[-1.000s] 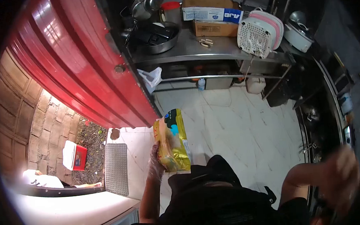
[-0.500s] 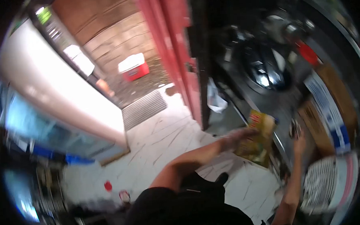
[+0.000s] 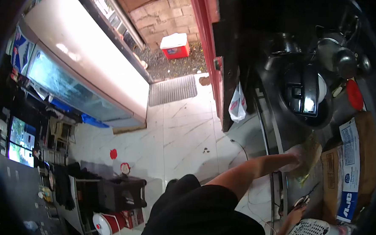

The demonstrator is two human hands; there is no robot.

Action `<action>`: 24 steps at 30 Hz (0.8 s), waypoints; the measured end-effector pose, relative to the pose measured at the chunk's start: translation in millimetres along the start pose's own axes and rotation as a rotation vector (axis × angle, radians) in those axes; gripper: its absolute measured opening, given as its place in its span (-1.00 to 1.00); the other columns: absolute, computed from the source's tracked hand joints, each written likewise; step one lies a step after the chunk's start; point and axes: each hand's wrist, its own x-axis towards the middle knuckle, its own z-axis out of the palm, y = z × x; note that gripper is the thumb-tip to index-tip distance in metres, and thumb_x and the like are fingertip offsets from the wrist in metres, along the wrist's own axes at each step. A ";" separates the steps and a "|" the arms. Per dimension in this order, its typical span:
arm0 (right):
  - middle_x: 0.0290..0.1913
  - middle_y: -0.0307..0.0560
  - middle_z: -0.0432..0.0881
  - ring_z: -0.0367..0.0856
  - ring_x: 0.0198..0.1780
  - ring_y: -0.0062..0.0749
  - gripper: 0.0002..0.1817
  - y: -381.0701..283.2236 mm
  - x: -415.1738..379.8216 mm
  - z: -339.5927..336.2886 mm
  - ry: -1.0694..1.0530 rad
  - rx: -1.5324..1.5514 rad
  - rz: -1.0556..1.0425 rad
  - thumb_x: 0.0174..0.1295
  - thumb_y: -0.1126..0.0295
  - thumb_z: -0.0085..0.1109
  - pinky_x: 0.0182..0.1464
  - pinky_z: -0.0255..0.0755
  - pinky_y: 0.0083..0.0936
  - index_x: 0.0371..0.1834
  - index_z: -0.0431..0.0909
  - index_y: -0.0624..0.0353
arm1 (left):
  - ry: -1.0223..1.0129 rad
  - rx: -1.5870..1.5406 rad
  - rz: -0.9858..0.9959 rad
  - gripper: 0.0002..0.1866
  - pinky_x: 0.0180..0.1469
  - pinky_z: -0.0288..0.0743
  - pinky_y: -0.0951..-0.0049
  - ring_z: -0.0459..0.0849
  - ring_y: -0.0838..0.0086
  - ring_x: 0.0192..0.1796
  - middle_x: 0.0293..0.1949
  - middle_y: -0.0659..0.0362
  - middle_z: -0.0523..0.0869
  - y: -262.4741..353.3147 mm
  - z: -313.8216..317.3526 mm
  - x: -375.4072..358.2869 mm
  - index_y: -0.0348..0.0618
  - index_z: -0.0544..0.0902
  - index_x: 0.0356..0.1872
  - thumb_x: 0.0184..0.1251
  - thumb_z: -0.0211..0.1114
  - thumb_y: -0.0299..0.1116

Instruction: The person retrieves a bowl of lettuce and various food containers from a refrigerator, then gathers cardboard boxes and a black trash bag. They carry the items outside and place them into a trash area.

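My left hand (image 3: 293, 158), in what looks like a clear thin glove, is closed on a yellow-green packet (image 3: 311, 157) above the dark counter. Lower down, my right hand (image 3: 297, 214) is at the counter's near part, its fingers around the handles of what looks like scissors (image 3: 302, 201). A cardboard box (image 3: 330, 174) with a blue and white label (image 3: 349, 173) lies just right of the packet. Near my right hand is a white perforated basket (image 3: 308, 230).
A sink (image 3: 281, 108) holds a black container (image 3: 301, 90), with metal pots (image 3: 331, 52) behind. A white bag (image 3: 237, 106) hangs by the red door (image 3: 205, 44). Left stand a glass-door fridge (image 3: 63, 81) and a black bin (image 3: 119, 193). Outside is a red cooler (image 3: 176, 50).
The view has turned and sharpened. My left hand has carried the packet from beside the counter's edge to over the counter. My right hand sits lower in view.
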 end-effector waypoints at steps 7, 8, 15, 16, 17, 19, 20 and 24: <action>0.26 0.09 0.30 0.55 -0.02 0.06 -0.55 -6.7 8.6 11.6 0.268 -0.130 0.022 0.41 0.16 -0.27 -0.17 0.51 -0.04 0.32 0.19 -0.01 | 0.328 0.167 0.580 -0.65 0.03 0.44 0.25 0.56 0.18 -0.05 -0.13 0.02 0.59 -83.2 -7.2 -41.9 -0.16 0.51 -0.03 0.20 0.15 -0.22; 0.21 0.10 0.30 0.53 0.00 0.07 -0.55 -27.2 -1.8 -10.8 0.211 -0.069 -0.051 0.43 0.12 -0.35 -0.10 0.48 -0.07 0.33 0.19 -0.05 | 0.308 0.182 0.467 -0.66 0.03 0.44 0.23 0.56 0.18 -0.03 -0.11 0.01 0.58 -99.9 -33.8 -90.5 -0.18 0.51 -0.05 0.19 0.16 -0.25; 0.12 0.09 0.31 0.46 0.03 -0.06 -0.58 -203.4 -108.0 -62.9 0.562 0.297 -1.017 0.33 0.34 -0.05 -0.06 0.43 -0.14 0.24 0.29 0.16 | 0.631 0.087 -0.402 -0.59 0.11 0.37 0.18 0.49 0.07 0.07 -0.07 -0.11 0.56 -406.1 -99.7 -390.6 -0.17 0.49 0.06 0.15 0.11 -0.30; 0.13 0.08 0.29 0.44 0.06 -0.04 -0.58 -232.6 -138.5 -64.2 0.407 0.349 -1.076 0.32 0.37 -0.04 -0.04 0.43 -0.16 0.23 0.29 0.17 | 0.718 0.156 -0.421 -0.59 0.06 0.40 0.21 0.54 0.08 -0.01 -0.15 -0.11 0.59 -448.7 -97.9 -440.2 -0.19 0.51 0.03 0.13 0.11 -0.31; 0.14 0.07 0.27 0.42 0.08 -0.02 -0.58 -261.3 -166.5 -62.2 0.246 0.394 -1.137 0.30 0.40 -0.02 -0.03 0.44 -0.18 0.23 0.29 0.18 | 0.827 0.044 -0.545 -0.58 0.06 0.42 0.21 0.56 0.07 -0.03 -0.16 -0.12 0.61 -455.7 -101.6 -488.7 -0.22 0.52 0.03 0.11 0.10 -0.31; 0.14 0.06 0.25 0.42 0.07 0.02 -0.56 -313.7 -223.0 -45.0 0.136 0.531 -1.274 0.25 0.48 0.01 -0.02 0.44 -0.22 0.22 0.28 0.17 | 0.999 -0.095 -0.678 -0.56 0.06 0.44 0.21 0.59 0.06 -0.05 -0.17 -0.14 0.63 -474.9 -103.3 -577.2 -0.24 0.52 0.03 0.10 0.09 -0.31; 0.14 0.07 0.25 0.42 0.08 0.02 -0.54 -336.2 -259.2 -42.0 0.151 0.487 -1.384 0.22 0.51 0.03 -0.01 0.44 -0.21 0.22 0.28 0.17 | 1.149 -0.073 -0.740 -0.58 0.06 0.44 0.20 0.60 0.07 -0.04 -0.15 -0.14 0.64 -487.8 -98.8 -612.7 -0.24 0.53 0.02 0.12 0.09 -0.29; 0.17 0.12 0.25 0.35 0.17 0.07 -0.47 -416.0 -395.2 -27.0 -0.065 0.462 -1.575 0.11 0.55 0.10 0.06 0.37 -0.20 0.21 0.28 0.14 | 1.386 -0.134 -0.944 -0.60 0.10 0.42 0.19 0.59 0.09 0.03 -0.07 -0.16 0.62 -510.8 -106.0 -721.2 -0.26 0.56 -0.03 0.18 0.07 -0.23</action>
